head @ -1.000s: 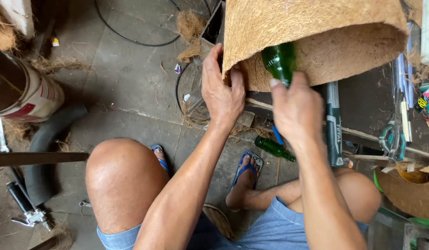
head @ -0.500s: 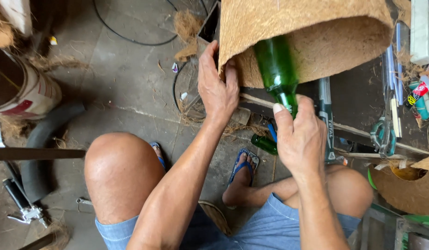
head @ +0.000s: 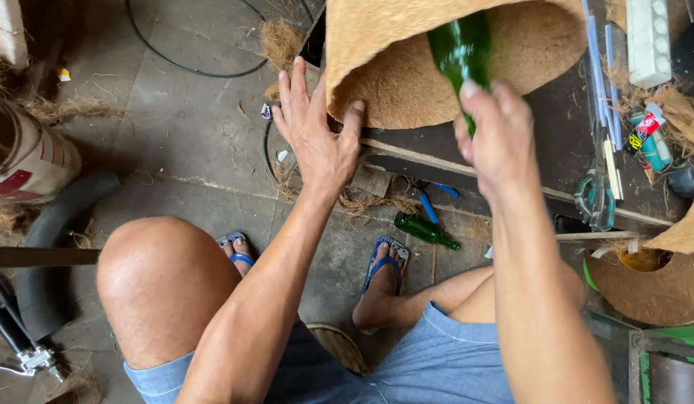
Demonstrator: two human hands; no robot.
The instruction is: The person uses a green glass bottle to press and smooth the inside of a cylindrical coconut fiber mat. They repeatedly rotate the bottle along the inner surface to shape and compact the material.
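One cam only, head-worn, looks steeply down past the seated person's knees to the floor [head: 175, 127]. Close range: both forearms fill the frame, bench edge [head: 437, 161] just below the grip. No 2nd view.

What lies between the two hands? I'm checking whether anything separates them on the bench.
In the head view, only the brown coir fibre mat spans the gap between the left hand and the right hand, which grips the green bottle.

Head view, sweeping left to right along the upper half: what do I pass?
Red-and-white drum → left hand on the edge of the rolled brown fibre mat → green glass bottle in the right hand → green-handled scissors.
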